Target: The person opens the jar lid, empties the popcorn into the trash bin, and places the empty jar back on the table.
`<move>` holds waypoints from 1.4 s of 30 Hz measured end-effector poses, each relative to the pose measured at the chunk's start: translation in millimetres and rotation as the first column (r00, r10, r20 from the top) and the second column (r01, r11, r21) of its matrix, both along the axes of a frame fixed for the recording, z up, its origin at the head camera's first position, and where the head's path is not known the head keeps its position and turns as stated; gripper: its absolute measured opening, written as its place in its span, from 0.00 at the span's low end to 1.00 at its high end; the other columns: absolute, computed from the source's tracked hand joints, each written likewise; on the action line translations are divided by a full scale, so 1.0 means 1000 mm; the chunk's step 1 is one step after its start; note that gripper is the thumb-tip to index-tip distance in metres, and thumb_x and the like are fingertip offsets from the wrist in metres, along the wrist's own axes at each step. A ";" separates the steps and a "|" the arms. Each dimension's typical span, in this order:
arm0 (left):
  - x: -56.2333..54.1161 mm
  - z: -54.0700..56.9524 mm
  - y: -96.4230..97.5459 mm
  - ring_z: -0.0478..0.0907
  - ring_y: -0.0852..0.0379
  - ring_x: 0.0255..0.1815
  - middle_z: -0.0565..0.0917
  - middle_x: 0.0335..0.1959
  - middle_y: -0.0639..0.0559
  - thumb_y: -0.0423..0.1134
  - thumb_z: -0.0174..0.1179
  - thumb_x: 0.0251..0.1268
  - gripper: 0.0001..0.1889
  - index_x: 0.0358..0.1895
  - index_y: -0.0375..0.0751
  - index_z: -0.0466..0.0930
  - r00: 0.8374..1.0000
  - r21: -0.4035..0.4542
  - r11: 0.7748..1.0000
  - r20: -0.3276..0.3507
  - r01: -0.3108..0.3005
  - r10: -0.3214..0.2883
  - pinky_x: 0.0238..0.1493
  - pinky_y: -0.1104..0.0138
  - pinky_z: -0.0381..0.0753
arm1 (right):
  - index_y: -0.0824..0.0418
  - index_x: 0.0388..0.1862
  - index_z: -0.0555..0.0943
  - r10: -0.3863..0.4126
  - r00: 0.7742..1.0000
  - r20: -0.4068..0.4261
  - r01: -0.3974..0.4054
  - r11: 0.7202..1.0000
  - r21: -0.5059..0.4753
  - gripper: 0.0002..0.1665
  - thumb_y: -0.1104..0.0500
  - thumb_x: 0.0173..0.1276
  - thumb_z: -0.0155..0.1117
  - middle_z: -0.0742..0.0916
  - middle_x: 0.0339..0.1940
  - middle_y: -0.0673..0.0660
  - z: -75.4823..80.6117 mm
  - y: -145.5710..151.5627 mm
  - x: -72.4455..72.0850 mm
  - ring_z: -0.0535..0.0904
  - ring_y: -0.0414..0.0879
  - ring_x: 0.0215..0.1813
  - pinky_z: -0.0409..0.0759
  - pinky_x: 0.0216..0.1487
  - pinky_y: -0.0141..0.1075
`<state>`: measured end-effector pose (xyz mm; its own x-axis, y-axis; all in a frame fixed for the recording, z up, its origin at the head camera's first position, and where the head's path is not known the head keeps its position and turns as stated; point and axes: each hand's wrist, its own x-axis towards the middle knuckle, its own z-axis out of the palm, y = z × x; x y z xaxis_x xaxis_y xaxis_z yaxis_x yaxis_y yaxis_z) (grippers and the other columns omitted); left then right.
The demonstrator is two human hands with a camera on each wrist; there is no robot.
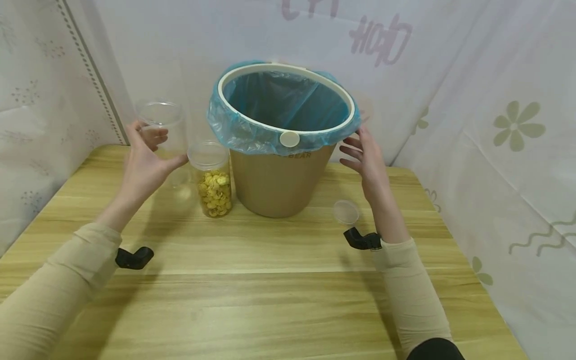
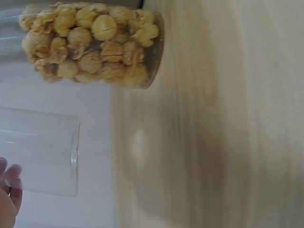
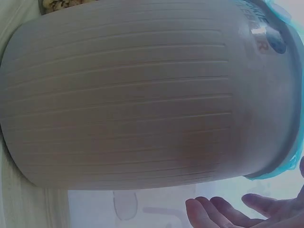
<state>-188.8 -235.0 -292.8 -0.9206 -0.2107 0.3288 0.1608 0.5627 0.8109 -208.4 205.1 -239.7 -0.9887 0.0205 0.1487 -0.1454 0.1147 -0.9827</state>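
My left hand [image 1: 146, 162] holds a clear empty plastic jar [image 1: 174, 122], its fingers around the far side and the thumb stretched along the near side. In the left wrist view the base of this empty jar [image 2: 47, 152] stands off the tabletop. Just right of it a clear jar of popcorn [image 1: 216, 192] stands upright on the table. A tan trash bin [image 1: 274, 182] is lined with a blue plastic bag [image 1: 252, 135] under a cream rim ring [image 1: 290, 138]. My right hand [image 1: 372, 162], fingers loosely extended, is beside the bin's right side, fingertips close to the bag's edge.
A round clear lid [image 1: 346, 212] lies on the wooden table [image 1: 270, 300], right of the bin. White patterned cloth [image 1: 495, 175] hangs behind the table and along both sides. Black camera mounts [image 1: 135, 258] stick out from both wrists.
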 end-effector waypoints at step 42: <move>0.001 -0.050 -0.002 0.62 0.38 0.75 0.59 0.76 0.34 0.41 0.76 0.58 0.58 0.82 0.49 0.38 0.999 0.092 0.995 0.040 0.025 -0.028 0.81 0.48 0.62 | 0.53 0.81 0.62 -0.024 0.995 -0.102 0.030 0.998 0.061 0.35 0.40 0.82 0.46 0.77 0.70 0.63 -0.022 0.019 0.025 0.77 0.58 0.71 0.75 0.73 0.57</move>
